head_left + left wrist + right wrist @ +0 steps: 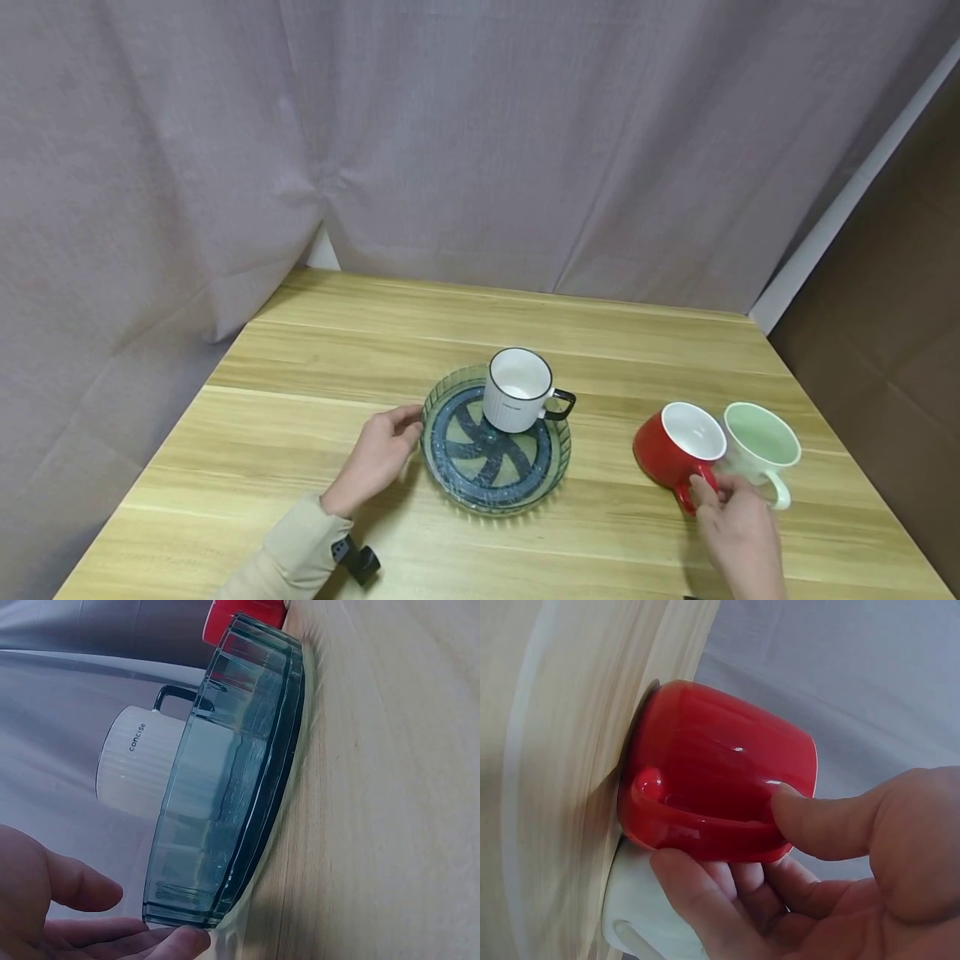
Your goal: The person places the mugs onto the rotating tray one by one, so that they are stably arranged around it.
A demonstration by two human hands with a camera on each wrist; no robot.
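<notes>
A round, fluted clear-glass dish with a blue pinwheel pattern lies on the table. Inside it, toward the back right, stands a white ribbed mug with a black rim and black handle. My left hand is at the dish's left side; its fingertips touch the glass, and the thumb stands apart from the rim in the left wrist view. With thumb and fingers, my right hand pinches the handle of a red mug with a white inside. Whether its base touches the table is unclear.
Just right of the red mug stands a pale green mug, its handle toward the front right, close to my right hand. A grey curtain hangs behind the wooden table. Brown cloth borders the right side.
</notes>
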